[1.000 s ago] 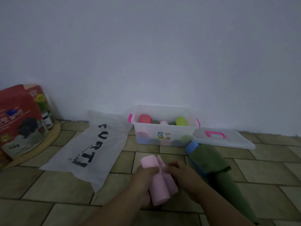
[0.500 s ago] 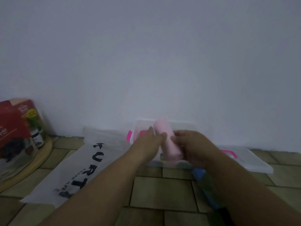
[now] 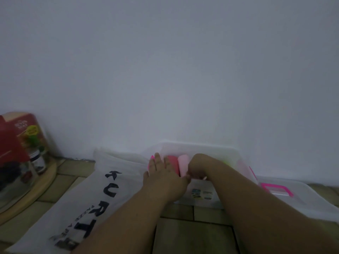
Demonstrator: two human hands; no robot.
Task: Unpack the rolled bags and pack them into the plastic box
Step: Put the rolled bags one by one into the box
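Note:
The clear plastic box (image 3: 201,146) stands against the wall with both my hands over it. A light pink rolled bag (image 3: 183,163) lies inside it beside a red roll (image 3: 173,161). My left hand (image 3: 162,174) lies flat with straight fingers over the box's left end, touching the red roll. My right hand (image 3: 199,166) reaches in from the right, its fingers curled round the near end of the pink roll. A yellow-green roll (image 3: 227,163) shows behind my right wrist. The rest of the box's contents are hidden by my arms.
The box's clear lid (image 3: 300,198) with a pink handle lies on the tiled floor to the right. A white plastic bag with black letters (image 3: 95,195) lies flat to the left. Further left a red packet (image 3: 11,149) and a jar (image 3: 38,162) stand on a round wooden board (image 3: 42,186).
Both hands carried the pink roll from the floor up and forward into the box. It now lies beside the red roll, and the left hand has flattened out.

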